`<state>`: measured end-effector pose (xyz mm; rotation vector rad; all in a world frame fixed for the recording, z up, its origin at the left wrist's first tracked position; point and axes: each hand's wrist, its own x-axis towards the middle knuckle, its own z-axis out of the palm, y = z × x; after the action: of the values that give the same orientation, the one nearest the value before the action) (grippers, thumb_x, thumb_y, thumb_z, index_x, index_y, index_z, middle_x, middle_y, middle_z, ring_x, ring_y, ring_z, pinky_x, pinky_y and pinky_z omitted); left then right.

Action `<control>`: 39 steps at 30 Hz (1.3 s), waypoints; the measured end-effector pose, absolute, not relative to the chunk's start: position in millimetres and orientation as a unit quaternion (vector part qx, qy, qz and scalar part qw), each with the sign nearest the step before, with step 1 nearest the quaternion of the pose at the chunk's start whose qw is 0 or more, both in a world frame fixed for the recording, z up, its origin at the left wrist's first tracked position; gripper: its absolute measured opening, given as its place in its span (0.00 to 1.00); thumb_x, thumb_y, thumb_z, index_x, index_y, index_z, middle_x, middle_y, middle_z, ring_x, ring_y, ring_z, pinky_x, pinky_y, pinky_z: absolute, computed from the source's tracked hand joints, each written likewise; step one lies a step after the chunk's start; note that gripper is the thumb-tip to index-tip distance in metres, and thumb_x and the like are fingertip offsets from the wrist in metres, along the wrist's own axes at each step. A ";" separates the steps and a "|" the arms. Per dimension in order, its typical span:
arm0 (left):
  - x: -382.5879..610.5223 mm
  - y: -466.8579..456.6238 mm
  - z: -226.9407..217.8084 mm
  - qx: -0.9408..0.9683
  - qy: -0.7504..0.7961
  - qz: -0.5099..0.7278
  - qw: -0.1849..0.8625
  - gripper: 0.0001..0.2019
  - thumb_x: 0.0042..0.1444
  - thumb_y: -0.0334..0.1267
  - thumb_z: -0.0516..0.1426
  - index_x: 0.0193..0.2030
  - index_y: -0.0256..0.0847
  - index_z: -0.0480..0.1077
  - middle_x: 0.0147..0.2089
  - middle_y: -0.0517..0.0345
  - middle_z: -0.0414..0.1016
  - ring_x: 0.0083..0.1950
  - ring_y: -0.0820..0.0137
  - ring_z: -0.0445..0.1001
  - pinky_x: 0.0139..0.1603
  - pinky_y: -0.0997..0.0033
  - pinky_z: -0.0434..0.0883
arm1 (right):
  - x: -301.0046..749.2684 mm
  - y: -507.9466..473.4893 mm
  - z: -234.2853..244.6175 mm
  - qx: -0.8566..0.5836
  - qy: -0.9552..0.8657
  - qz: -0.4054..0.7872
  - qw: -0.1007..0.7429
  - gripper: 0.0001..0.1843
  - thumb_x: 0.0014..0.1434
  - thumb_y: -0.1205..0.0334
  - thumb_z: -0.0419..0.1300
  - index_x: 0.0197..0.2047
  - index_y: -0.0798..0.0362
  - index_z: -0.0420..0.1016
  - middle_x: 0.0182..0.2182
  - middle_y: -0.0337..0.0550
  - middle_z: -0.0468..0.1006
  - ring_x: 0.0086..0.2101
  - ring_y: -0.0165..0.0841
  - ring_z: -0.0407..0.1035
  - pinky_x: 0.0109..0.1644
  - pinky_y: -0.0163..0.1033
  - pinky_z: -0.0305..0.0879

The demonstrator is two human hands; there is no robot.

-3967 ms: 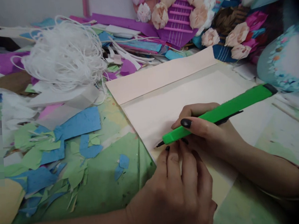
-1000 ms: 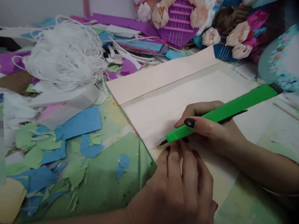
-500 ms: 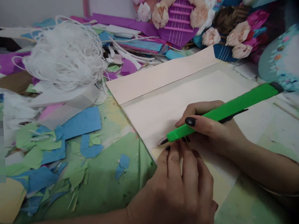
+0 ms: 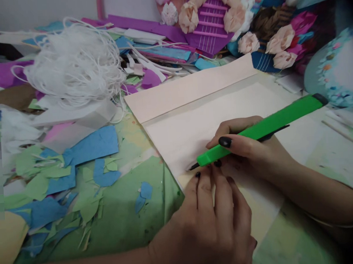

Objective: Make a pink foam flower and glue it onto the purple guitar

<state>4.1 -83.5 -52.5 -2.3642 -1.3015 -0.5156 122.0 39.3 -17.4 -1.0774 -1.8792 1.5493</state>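
Note:
My right hand (image 4: 248,152) is closed round a bright green utility knife (image 4: 262,129), whose dark tip rests on a pale cream sheet of paper (image 4: 199,115) near its lower left edge. My left hand (image 4: 210,221) lies on the same sheet just below the tip, fingers stretched out flat and pressing the paper down. A second pale pink sheet (image 4: 186,88) lies under it, showing along the far edge.
A tangle of white cord (image 4: 72,66) sits at the back left. Blue and green paper scraps (image 4: 72,169) litter the green table cover (image 4: 124,221). Paper flowers on a purple piece (image 4: 212,16) and a turquoise decorated object (image 4: 336,72) stand at the back right.
The knife and my right hand have crept slightly to the right along the paper over the last seconds. My left hand has stayed put.

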 end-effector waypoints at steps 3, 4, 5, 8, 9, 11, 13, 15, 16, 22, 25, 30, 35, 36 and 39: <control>4.3 -83.2 -52.6 -0.843 -0.466 -0.186 0.193 0.24 0.60 0.45 0.46 0.53 0.26 0.67 0.51 0.35 0.72 0.50 0.51 0.73 0.48 0.56 0.70 | 121.1 39.7 -19.3 -0.396 -0.681 0.563 0.251 0.15 0.49 0.49 0.62 0.25 0.53 0.75 0.14 0.38 0.69 0.14 0.24 0.55 0.15 0.32 0.47; 4.4 -83.3 -52.8 -0.842 -0.466 -0.190 0.194 0.24 0.60 0.45 0.46 0.52 0.26 0.67 0.51 0.35 0.72 0.50 0.51 0.73 0.48 0.56 0.70 | 120.9 39.6 -19.3 -0.395 -0.680 0.563 0.252 0.15 0.49 0.49 0.62 0.25 0.53 0.75 0.14 0.38 0.69 0.14 0.24 0.55 0.15 0.32 0.47; 4.5 -83.5 -52.9 -0.842 -0.466 -0.192 0.194 0.24 0.60 0.45 0.46 0.52 0.26 0.68 0.50 0.35 0.73 0.50 0.51 0.73 0.48 0.56 0.70 | 120.7 39.5 -19.1 -0.394 -0.681 0.564 0.253 0.15 0.49 0.49 0.62 0.25 0.53 0.75 0.14 0.38 0.69 0.13 0.24 0.54 0.15 0.32 0.47; 5.0 -83.9 -52.9 -0.841 -0.468 -0.193 0.191 0.24 0.60 0.45 0.46 0.52 0.26 0.68 0.50 0.35 0.73 0.50 0.51 0.73 0.48 0.55 0.70 | 120.3 38.6 -17.5 -0.391 -0.684 0.562 0.250 0.15 0.49 0.49 0.62 0.24 0.53 0.75 0.13 0.38 0.69 0.13 0.24 0.54 0.14 0.32 0.47; 5.2 -83.9 -52.9 -0.842 -0.468 -0.191 0.189 0.24 0.60 0.45 0.46 0.52 0.26 0.68 0.50 0.35 0.73 0.50 0.51 0.73 0.49 0.55 0.70 | 120.1 38.3 -16.9 -0.392 -0.685 0.562 0.248 0.15 0.49 0.49 0.62 0.24 0.53 0.75 0.13 0.38 0.69 0.13 0.24 0.54 0.14 0.32 0.46; 5.6 -83.7 -52.7 -0.842 -0.469 -0.188 0.188 0.24 0.60 0.45 0.46 0.52 0.26 0.67 0.51 0.34 0.72 0.50 0.51 0.73 0.49 0.54 0.69 | 119.9 38.0 -16.3 -0.393 -0.686 0.561 0.245 0.15 0.49 0.49 0.62 0.24 0.53 0.75 0.13 0.38 0.68 0.13 0.24 0.54 0.14 0.32 0.46; 5.7 -83.6 -52.6 -0.841 -0.470 -0.189 0.190 0.24 0.60 0.45 0.46 0.52 0.26 0.67 0.51 0.34 0.72 0.50 0.51 0.73 0.49 0.54 0.69 | 119.9 38.5 -16.8 -0.396 -0.685 0.560 0.246 0.15 0.49 0.49 0.62 0.24 0.53 0.74 0.13 0.38 0.68 0.13 0.24 0.54 0.14 0.32 0.45; 5.6 -83.9 -52.4 -0.839 -0.470 -0.192 0.193 0.24 0.59 0.45 0.46 0.52 0.26 0.68 0.50 0.34 0.73 0.50 0.51 0.73 0.49 0.55 0.70 | 120.5 39.8 -18.3 -0.397 -0.683 0.560 0.251 0.15 0.49 0.49 0.62 0.23 0.53 0.74 0.13 0.37 0.67 0.13 0.24 0.54 0.14 0.32 0.46; 5.5 -84.0 -52.4 -0.839 -0.470 -0.192 0.194 0.24 0.59 0.45 0.46 0.52 0.26 0.68 0.50 0.35 0.73 0.50 0.51 0.73 0.48 0.55 0.70 | 120.9 40.5 -19.1 -0.398 -0.680 0.561 0.253 0.15 0.49 0.49 0.62 0.23 0.53 0.74 0.12 0.37 0.67 0.13 0.24 0.54 0.14 0.32 0.46; 4.9 -83.6 -53.9 -0.840 -0.470 -0.190 0.195 0.24 0.60 0.46 0.46 0.52 0.26 0.68 0.50 0.35 0.73 0.50 0.51 0.73 0.47 0.56 0.71 | 123.4 42.2 -21.1 -0.405 -0.680 0.555 0.254 0.14 0.50 0.50 0.61 0.24 0.53 0.74 0.15 0.38 0.69 0.14 0.24 0.55 0.15 0.32 0.46; 4.9 -83.5 -54.5 -0.840 -0.468 -0.192 0.198 0.25 0.59 0.46 0.47 0.52 0.26 0.68 0.50 0.35 0.73 0.50 0.51 0.73 0.48 0.56 0.71 | 123.0 41.1 -19.7 -0.401 -0.689 0.549 0.252 0.14 0.50 0.50 0.62 0.24 0.53 0.74 0.15 0.38 0.69 0.14 0.24 0.55 0.15 0.32 0.45; 5.7 -83.9 -53.7 -0.838 -0.472 -0.194 0.194 0.24 0.59 0.45 0.47 0.52 0.26 0.68 0.50 0.35 0.73 0.50 0.51 0.73 0.48 0.56 0.70 | 123.3 40.9 -20.1 -0.395 -0.687 0.554 0.255 0.14 0.50 0.51 0.62 0.23 0.53 0.74 0.14 0.38 0.69 0.14 0.25 0.55 0.16 0.32 0.46; 5.4 -84.2 -54.0 -0.835 -0.472 -0.202 0.198 0.24 0.59 0.46 0.46 0.52 0.26 0.68 0.50 0.35 0.73 0.50 0.51 0.73 0.47 0.56 0.71 | 125.6 42.6 -23.7 -0.398 -0.659 0.584 0.256 0.13 0.51 0.52 0.60 0.26 0.53 0.74 0.16 0.39 0.71 0.15 0.26 0.58 0.16 0.32 0.49; 5.2 -84.2 -54.2 -0.836 -0.469 -0.202 0.200 0.24 0.59 0.46 0.46 0.52 0.26 0.68 0.50 0.35 0.73 0.50 0.51 0.73 0.47 0.56 0.71 | 125.6 42.7 -24.0 -0.398 -0.659 0.585 0.255 0.13 0.51 0.51 0.60 0.26 0.53 0.74 0.15 0.39 0.71 0.15 0.26 0.58 0.16 0.32 0.48; 5.0 -84.3 -54.4 -0.838 -0.467 -0.196 0.202 0.24 0.59 0.45 0.47 0.52 0.26 0.68 0.50 0.36 0.73 0.50 0.52 0.73 0.48 0.56 0.71 | 124.5 42.1 -23.4 -0.404 -0.669 0.571 0.253 0.14 0.50 0.50 0.61 0.25 0.53 0.74 0.14 0.38 0.69 0.14 0.25 0.56 0.15 0.32 0.47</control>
<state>5.0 -84.3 -54.4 -2.3403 -1.3038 -0.5470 124.5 42.1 -23.4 -1.0971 -1.8189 1.5513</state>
